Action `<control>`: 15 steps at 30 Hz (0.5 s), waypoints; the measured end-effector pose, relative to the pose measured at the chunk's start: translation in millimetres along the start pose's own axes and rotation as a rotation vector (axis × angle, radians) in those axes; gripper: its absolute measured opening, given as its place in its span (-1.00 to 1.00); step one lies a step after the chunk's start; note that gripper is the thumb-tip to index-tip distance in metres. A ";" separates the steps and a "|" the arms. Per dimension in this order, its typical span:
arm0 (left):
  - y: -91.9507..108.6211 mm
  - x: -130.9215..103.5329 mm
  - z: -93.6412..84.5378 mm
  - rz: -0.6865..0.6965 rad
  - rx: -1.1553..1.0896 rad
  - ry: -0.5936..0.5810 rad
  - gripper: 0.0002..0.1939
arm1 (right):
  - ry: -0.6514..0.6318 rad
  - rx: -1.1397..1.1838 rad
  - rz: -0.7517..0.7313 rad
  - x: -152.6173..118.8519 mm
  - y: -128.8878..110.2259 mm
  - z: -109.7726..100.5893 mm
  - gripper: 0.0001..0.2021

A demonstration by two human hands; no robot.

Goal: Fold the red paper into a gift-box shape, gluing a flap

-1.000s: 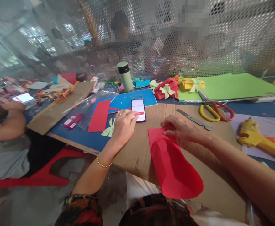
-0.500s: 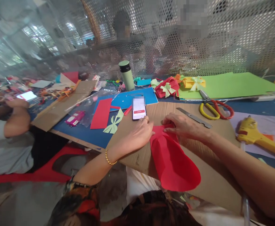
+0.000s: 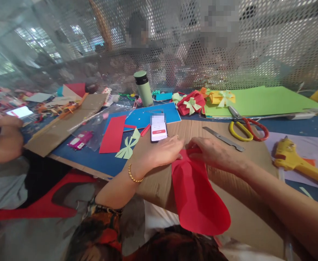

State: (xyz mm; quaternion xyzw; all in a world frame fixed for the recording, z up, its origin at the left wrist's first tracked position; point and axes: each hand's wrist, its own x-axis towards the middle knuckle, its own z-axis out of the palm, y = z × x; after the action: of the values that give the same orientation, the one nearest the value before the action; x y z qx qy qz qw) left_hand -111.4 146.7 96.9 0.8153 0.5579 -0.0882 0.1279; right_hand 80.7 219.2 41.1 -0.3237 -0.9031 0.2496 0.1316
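Note:
A red paper piece (image 3: pixel 199 203), curved into an open loop toward my body, lies on brown cardboard (image 3: pixel 243 210). At its far, flattened end, my left hand (image 3: pixel 166 151) has its fingers together on the left part of the edge. My right hand (image 3: pixel 210 152) pinches the same end from the right with curled fingers. Just beyond my left hand is a phone (image 3: pixel 159 130) with a lit screen. A flat metal blade (image 3: pixel 224 139) lies past my right hand, beside scissors (image 3: pixel 246 128) with yellow and red handles.
A yellow glue gun (image 3: pixel 286 154) lies at the right. Farther back stand a green bottle (image 3: pixel 144 90), a blue board (image 3: pixel 137 117) and green sheets (image 3: pixel 267 99). Red paper (image 3: pixel 112 134) and a pale green bow (image 3: pixel 128 145) lie left. At far left is a person's arm (image 3: pixel 5 139).
My left hand has moved right, closer to my right hand, along the paper's far end. The red loop sits slightly lower in view, and the whole view has shifted a little.

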 end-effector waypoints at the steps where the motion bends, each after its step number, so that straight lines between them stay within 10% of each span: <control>1: -1.3 -1.5 2.0 -0.001 -0.011 0.014 -0.73 | -0.020 0.012 0.026 -1.0 -2.8 -1.2 -0.92; 15: -7.9 22.6 22.2 0.048 -0.628 0.286 -0.51 | -0.003 0.078 0.048 2.8 12.2 -33.2 -0.74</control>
State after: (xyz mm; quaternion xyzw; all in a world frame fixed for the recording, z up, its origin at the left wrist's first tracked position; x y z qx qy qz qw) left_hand -110.6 162.6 68.4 0.7533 0.5506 0.2060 0.2950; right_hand 98.2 241.3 62.6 -0.3398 -0.8848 0.2880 0.1367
